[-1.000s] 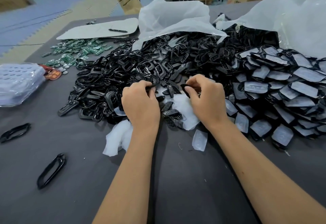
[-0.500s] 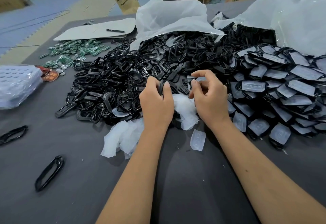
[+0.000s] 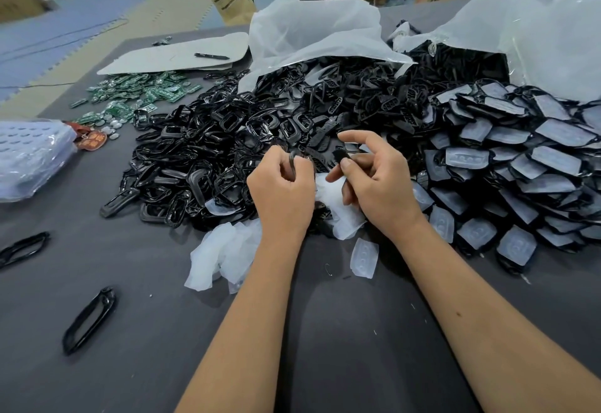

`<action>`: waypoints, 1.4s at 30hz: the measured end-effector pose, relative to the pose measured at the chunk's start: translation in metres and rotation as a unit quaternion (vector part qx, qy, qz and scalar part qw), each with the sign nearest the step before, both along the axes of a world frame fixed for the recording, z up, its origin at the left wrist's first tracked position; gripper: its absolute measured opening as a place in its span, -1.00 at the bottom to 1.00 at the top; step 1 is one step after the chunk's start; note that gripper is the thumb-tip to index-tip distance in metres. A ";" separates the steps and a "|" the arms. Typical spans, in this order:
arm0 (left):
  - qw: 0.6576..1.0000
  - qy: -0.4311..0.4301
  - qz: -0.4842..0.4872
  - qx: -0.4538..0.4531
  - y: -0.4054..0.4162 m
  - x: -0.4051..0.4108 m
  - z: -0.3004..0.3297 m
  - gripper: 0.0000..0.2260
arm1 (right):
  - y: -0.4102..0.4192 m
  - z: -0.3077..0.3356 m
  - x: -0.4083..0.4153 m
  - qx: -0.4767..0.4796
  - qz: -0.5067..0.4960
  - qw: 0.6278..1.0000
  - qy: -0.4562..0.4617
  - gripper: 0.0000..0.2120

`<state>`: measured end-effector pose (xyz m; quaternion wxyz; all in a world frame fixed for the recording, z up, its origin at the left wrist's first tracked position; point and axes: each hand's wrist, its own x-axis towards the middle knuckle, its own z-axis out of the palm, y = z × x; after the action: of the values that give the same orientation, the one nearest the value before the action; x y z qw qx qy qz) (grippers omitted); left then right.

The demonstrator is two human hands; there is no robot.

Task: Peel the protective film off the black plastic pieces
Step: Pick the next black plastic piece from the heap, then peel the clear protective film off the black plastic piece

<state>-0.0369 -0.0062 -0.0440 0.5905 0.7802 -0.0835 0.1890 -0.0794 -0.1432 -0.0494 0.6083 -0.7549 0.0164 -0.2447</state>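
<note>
My left hand (image 3: 281, 191) grips a thin black plastic ring piece (image 3: 293, 161) between curled fingers. My right hand (image 3: 377, 178) pinches a small black plastic piece (image 3: 340, 155) between thumb and forefinger; its other fingers are raised. Both hands hover over the near edge of a big heap of black plastic frames (image 3: 208, 159). To the right lies a heap of black pieces still covered in cloudy film (image 3: 520, 165). Peeled film scraps (image 3: 224, 253) lie on the grey table (image 3: 325, 331) below my hands, and a single film (image 3: 364, 258) lies beside my right forearm.
Two loose black frames (image 3: 89, 320) (image 3: 22, 248) lie at the left. Green circuit boards (image 3: 136, 93) sit at the back left, next to a grey board with a pen (image 3: 211, 56). A bagged white tray (image 3: 29, 155) is at the far left. Open plastic bags (image 3: 312, 32) spill parts behind.
Both hands have lifted from the heap toward me. The left hand has picked up a black ring piece, and the right hand now pinches a small black piece with its fingers spread.
</note>
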 end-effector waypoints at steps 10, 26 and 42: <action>1.000 -0.001 0.017 0.019 0.000 0.003 0.000 -0.53 | -0.002 0.002 -0.001 0.049 0.028 0.998 0.018 -0.66; 0.999 0.013 -0.024 -0.023 0.002 0.002 -0.002 -0.87 | -0.009 -0.005 0.007 0.041 -0.044 0.998 -0.012 -0.81; 0.994 0.045 -0.055 -0.083 0.001 0.007 -0.010 -0.87 | -0.005 -0.003 0.005 0.053 -0.033 0.998 -0.008 -0.90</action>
<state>-0.0302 -0.0055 -0.0542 0.6662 0.7301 -0.0839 0.1271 -0.0744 -0.1480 -0.0522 0.6392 -0.7186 0.0489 -0.2695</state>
